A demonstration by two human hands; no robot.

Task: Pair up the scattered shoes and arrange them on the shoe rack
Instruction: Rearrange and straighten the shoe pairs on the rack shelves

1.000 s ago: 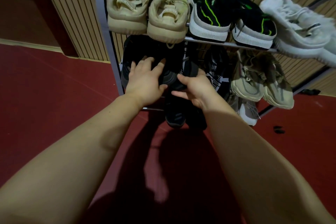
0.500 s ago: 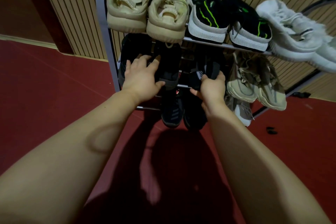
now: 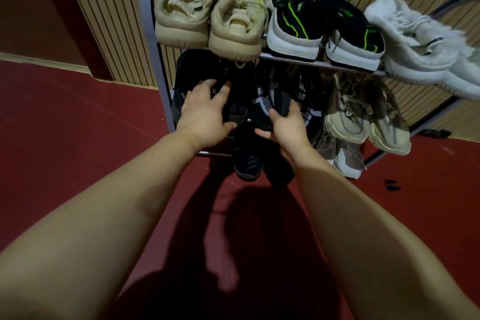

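Shoe rack frame post [image 3: 153, 65] at left, standing on the red floor [image 3: 65, 138]. Left hand [image 3: 205, 112] lies flat on a black shoe [image 3: 197, 73] at the left end of the middle shelf, fingers spread and straight, pressing on the upper, not curled round it. Next right, the right hand [image 3: 288, 125] has its grip on the heel of a black-and-white knit shoe [image 3: 270, 96] on the same shelf; fingers look curled up over the heel edge with the thumb out below, but shadow hides the fingertips. Top shelf, left to right: beige pair [image 3: 207, 23], black-and-green pair [image 3: 324, 31], white pair [image 3: 420, 44], all heels out. Right of the hands a tan pair [image 3: 363, 117] sits on the middle shelf; below, a dark striped shoe [image 3: 249, 163] and a pale shoe [image 3: 348, 161] on the bottom tier. Handling, judged: knit uppers look soft and collapsible, light, not fragile; soles stiff and grippy. Best hold is the heel counter or sole edge, not the mesh, which would buckle. Shelf is bars only, so a narrow shoe could tip between rails if pushed unevenly. Dark shoes in shadow: matching the pair is hard to confirm.
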